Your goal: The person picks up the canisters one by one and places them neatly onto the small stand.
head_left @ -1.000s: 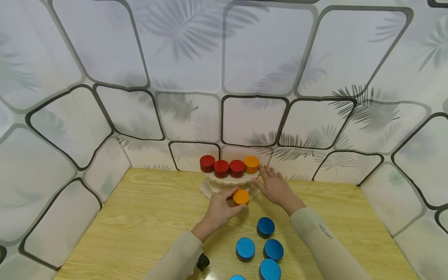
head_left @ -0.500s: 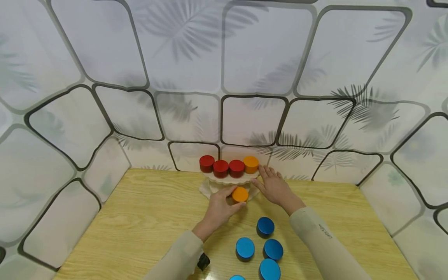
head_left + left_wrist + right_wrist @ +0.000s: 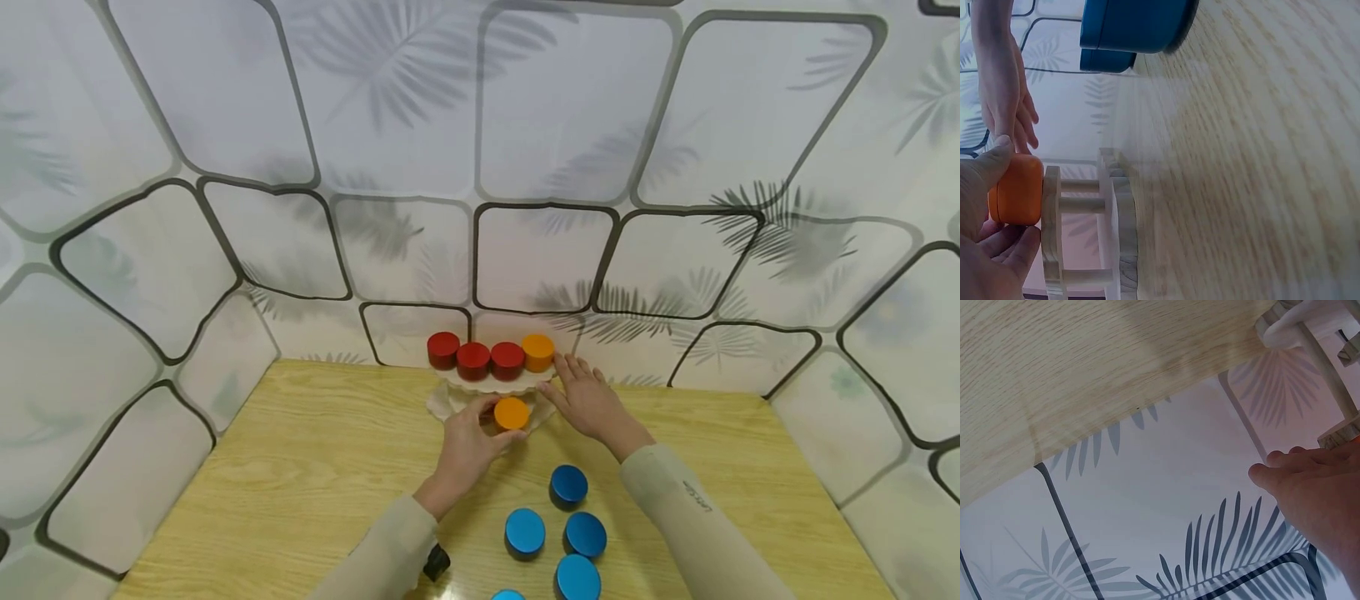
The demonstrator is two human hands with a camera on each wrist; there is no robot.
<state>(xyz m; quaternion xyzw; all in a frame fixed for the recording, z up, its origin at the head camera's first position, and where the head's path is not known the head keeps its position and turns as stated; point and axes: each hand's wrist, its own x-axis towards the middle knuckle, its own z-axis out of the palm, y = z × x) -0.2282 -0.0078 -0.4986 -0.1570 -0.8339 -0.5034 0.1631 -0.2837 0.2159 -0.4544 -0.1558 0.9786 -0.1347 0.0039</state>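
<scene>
My left hand (image 3: 465,446) holds an orange round tin (image 3: 512,413) between thumb and fingers, over the front of a two-tier wooden stand (image 3: 495,385). In the left wrist view, the held tin (image 3: 1019,189) comes right up to the stand's upper board (image 3: 1051,231). On top of the stand, three red round tins (image 3: 474,362) and a second orange tin (image 3: 537,353) form a curved row. My right hand (image 3: 591,404) lies along the stand's right side with extended fingers, their tips close to that second orange tin.
Several blue round tins (image 3: 586,534) stand on the wooden table (image 3: 300,467) nearer to me, between my forearms. A patterned wall (image 3: 555,258) rises right behind the stand. Dowels (image 3: 1082,205) separate the stand's two boards.
My left hand has shifted slightly forward and to the left with the orange tin, toward the stand. My right hand and the row on top have kept their places.
</scene>
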